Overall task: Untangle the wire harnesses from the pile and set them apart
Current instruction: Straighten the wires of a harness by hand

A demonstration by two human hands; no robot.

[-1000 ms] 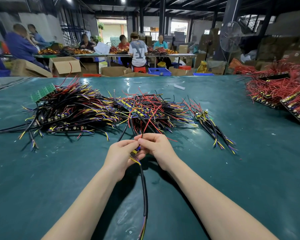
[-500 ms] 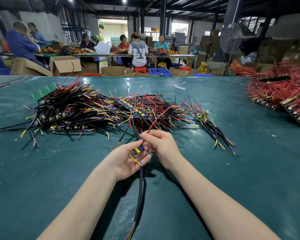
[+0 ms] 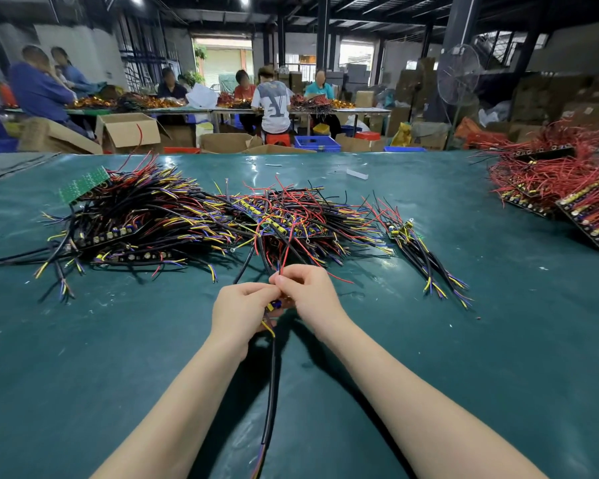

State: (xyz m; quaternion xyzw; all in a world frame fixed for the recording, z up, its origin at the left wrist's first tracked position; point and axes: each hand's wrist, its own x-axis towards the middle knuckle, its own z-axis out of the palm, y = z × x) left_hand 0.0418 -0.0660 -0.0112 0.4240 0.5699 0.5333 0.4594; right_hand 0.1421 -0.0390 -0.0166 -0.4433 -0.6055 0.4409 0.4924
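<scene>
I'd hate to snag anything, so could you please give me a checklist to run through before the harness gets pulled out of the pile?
1. Left hand grips harness: ok.
2. Right hand pinches red wire: ok.
3. Red wire free of pile: not ok, it runs up into it.
4. Harness tail lying loose on mat: ok.
5. Snags hidden inside pile: cannot tell.

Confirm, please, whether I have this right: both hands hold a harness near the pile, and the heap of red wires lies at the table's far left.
Not quite: the head view shows the heap of red wires at the table's far right. The left hand and right hand do hold a harness near the pile.
</scene>
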